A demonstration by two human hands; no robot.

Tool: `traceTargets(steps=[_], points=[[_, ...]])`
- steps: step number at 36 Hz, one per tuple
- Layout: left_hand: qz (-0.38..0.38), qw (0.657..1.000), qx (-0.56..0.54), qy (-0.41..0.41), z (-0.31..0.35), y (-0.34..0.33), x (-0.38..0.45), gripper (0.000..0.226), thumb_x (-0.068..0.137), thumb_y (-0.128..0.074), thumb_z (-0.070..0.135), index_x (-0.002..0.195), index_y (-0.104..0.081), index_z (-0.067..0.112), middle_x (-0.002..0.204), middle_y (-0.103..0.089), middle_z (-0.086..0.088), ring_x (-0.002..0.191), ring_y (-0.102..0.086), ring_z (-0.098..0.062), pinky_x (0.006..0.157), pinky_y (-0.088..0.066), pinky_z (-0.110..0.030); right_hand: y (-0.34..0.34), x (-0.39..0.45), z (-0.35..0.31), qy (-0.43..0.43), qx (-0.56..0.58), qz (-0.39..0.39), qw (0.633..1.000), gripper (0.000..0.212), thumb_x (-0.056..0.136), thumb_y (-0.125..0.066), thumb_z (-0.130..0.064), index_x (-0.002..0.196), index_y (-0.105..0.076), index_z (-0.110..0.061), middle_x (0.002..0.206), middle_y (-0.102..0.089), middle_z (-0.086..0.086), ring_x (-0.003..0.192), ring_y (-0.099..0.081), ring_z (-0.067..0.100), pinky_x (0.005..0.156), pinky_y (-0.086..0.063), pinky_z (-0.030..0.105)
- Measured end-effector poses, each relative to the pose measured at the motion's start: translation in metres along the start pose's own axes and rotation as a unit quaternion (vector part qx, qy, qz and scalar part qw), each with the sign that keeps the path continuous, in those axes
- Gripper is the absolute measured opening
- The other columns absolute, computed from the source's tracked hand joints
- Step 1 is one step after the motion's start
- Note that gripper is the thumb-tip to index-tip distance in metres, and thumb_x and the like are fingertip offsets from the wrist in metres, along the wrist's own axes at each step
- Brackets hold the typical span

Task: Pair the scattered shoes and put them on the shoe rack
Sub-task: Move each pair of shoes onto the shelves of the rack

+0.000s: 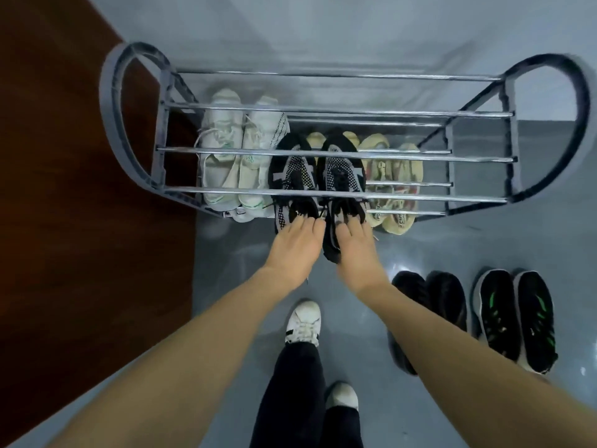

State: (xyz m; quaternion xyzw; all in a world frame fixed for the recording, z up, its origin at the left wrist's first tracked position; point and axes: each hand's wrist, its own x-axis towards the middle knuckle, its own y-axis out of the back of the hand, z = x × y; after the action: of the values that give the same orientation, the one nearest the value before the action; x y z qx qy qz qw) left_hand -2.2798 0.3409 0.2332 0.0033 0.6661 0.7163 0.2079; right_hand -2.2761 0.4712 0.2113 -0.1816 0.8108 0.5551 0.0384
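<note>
Both bare forearms extended forward and down toward grey metal-barred shoe rack [339,156]. Left hand [295,245] gripping heel of left black-and-white knit sneaker [292,176], fingers curled over its collar. Right hand [355,250] holding heel of right black-and-white knit sneaker [340,176] likewise. Sneakers side by side, toes pointing away into rack, long axes parallel, heels overhanging front rail. Flanked by white pair [232,156] and beige pair [392,176]. On grey floor [226,286] at right: black pair [429,302], black-and-green pair [513,318].
</note>
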Motion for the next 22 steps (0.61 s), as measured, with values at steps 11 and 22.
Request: traceTargets(steps=[11,22], points=[[0.091,0.991,-0.086,-0.041,-0.024,-0.040,0.047,0.054,0.039,-0.083,-0.009,0.090,-0.066,0.002,0.075,-0.065,-0.008,0.069,-0.065,-0.027,0.058,-0.053,-0.029,-0.039,0.048,0.016,-0.025,0.076,0.114,0.990,0.046,0.047,-0.054,0.024,0.085,-0.058,0.000,0.094,-0.055,0.016,0.087,-0.032,0.021,0.072,-0.034,0.030],[0.134,0.988,-0.064,-0.034,-0.015,-0.062,0.061,0.062,0.047,-0.084,-0.006,0.105,-0.066,0.005,0.091,-0.069,-0.008,0.086,-0.067,-0.031,0.077,-0.055,-0.038,-0.037,0.051,0.042,-0.053,0.026,0.107,0.992,0.055,0.056,-0.055,0.023,0.105,-0.062,-0.002,0.121,-0.054,0.020,0.111,-0.047,0.040,0.097,-0.043,0.046]])
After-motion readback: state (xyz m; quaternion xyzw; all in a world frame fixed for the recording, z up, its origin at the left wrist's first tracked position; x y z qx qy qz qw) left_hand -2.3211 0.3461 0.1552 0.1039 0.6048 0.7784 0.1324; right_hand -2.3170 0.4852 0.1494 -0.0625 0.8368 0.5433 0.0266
